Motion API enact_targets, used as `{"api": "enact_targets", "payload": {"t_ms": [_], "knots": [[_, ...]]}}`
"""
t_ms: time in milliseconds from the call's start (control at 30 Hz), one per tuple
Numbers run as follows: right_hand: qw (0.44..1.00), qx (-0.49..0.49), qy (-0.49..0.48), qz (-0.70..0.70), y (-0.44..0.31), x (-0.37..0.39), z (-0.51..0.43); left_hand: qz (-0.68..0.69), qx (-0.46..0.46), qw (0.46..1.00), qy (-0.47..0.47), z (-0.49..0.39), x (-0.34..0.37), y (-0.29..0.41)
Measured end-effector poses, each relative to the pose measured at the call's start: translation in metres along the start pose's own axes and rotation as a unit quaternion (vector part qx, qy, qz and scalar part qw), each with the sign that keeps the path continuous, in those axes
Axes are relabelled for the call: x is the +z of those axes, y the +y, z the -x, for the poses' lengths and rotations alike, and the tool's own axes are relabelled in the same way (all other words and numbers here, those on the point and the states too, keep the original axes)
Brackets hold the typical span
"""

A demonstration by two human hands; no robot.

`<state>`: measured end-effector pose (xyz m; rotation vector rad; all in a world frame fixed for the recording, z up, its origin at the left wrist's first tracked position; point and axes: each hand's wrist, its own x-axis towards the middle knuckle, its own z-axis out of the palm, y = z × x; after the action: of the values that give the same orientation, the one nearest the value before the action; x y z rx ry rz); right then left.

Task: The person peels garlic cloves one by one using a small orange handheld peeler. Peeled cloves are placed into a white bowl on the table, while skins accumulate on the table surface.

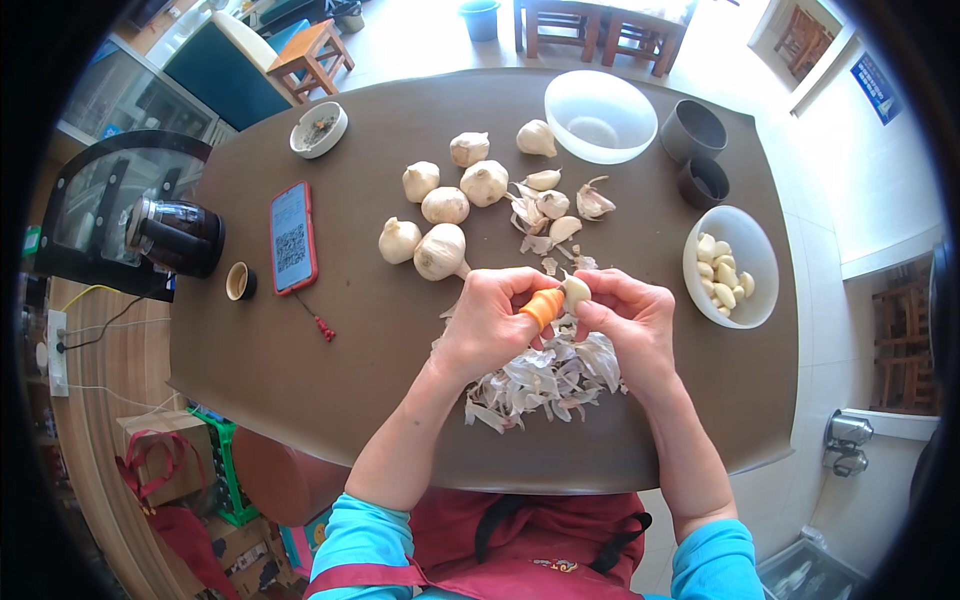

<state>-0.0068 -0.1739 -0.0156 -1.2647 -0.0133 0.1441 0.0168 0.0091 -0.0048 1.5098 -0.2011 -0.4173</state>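
Note:
My left hand (499, 315) grips a small tool with an orange handle (543, 307); its short dark tip touches a garlic clove (577, 292). That clove is pinched between the thumb and fingers of my right hand (634, 311). Under both hands spreads a pile of papery garlic skins (536, 382). Just beyond them lie loose unpeeled cloves (565, 229) and bits of skin. Several whole garlic bulbs (442, 250) are grouped to the left. Peeled cloves (724, 274) fill part of a translucent white bowl (759, 300) on the right.
Another translucent bowl (600, 112) stands at the table's far side, beside two dark cups (694, 131). Leftward are a red-cased phone (294, 236), a small cup (241, 281), an ashtray (319, 130) and a glass pot of dark liquid (176, 236). The brown tabletop (360, 375) ends near my waist.

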Motion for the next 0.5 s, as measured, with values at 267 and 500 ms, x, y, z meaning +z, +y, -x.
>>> {"api": "enact_targets", "payload": {"t_ms": [267, 500], "knots": [[0.974, 0.122, -0.025, -0.191, -0.003, -0.007, -0.005, -0.001, 0.04, 0.998, 0.055, -0.002, 0.009, 0.001], [0.988, 0.09, -0.019, -0.12, -0.004, -0.013, -0.008, 0.045, 0.007, 0.999, -0.019, -0.003, -0.007, -0.001]]}}
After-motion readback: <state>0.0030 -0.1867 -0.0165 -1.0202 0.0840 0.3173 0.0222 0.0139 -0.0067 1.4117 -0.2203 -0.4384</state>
